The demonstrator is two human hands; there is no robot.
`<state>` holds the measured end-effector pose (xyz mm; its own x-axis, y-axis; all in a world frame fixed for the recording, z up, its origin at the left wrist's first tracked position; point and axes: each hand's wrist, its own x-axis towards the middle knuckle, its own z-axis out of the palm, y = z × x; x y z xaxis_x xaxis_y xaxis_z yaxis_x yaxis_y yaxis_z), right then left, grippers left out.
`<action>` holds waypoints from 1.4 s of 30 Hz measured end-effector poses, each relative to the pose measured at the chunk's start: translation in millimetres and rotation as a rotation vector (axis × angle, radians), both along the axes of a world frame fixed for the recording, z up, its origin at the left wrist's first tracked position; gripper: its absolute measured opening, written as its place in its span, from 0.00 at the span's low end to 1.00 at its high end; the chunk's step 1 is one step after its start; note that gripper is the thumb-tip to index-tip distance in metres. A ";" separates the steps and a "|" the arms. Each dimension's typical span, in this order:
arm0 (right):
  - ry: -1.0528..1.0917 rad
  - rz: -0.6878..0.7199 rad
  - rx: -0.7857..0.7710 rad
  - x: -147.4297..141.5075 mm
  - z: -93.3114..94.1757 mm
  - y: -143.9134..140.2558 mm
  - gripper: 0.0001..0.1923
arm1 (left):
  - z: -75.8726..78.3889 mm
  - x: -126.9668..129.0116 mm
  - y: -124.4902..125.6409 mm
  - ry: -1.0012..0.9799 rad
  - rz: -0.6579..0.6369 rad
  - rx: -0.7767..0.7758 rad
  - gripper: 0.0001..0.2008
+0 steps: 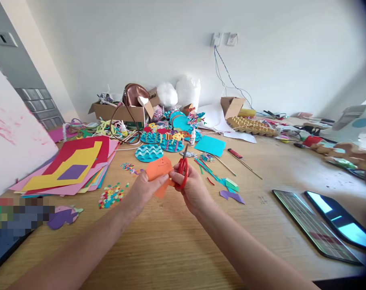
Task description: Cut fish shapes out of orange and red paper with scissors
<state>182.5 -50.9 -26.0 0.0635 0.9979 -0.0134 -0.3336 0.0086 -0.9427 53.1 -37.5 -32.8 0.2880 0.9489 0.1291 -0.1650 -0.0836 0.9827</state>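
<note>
Between the fingers of my left hand (148,186) is a piece of orange paper (159,167) with drawn lines on it. A pair of red-handled scissors (185,173) is in my right hand (195,187), its dark blades pointing up and away from me. The right fingertips meet the paper's right edge. Behind the hands stand several blue wavy-edged paper crafts (171,143) with colourful fish shapes, beside a small white glue bottle (192,137). A heap of coloured paper dots (111,196) lies left of my left hand.
Stacked coloured paper sheets (80,161) lie at the left. A blue sheet (210,146), thin sticks (227,166), a red cutter (235,153) and purple scraps (232,196) are to the right. Two dark glossy devices (316,229) lie near the right edge; a cardboard box (109,114) stands behind.
</note>
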 end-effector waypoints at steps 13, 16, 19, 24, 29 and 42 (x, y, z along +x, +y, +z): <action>-0.046 0.054 0.080 3.7 0.5 1.0 0.15 | 5.6 0.2 1.3 -0.043 0.035 -0.099 0.15; -0.125 0.057 0.076 4.8 -0.8 -4.8 0.12 | 8.2 0.1 -0.3 -0.096 0.094 -0.128 0.13; -0.267 0.089 0.077 6.4 -0.5 -15.2 0.11 | 12.6 -0.1 -4.7 -0.178 0.164 -0.142 0.09; -0.344 0.184 0.068 6.8 0.3 -32.7 0.14 | 21.4 -0.2 -18.2 -0.273 0.213 -0.162 0.08; -0.370 0.252 0.060 2.4 -3.9 -45.8 0.16 | 22.3 -1.1 -34.3 -0.312 0.226 -0.184 0.03; -0.354 0.278 0.100 -2.2 -3.5 -66.0 0.18 | 20.2 0.4 -42.8 -0.218 0.273 -0.127 0.05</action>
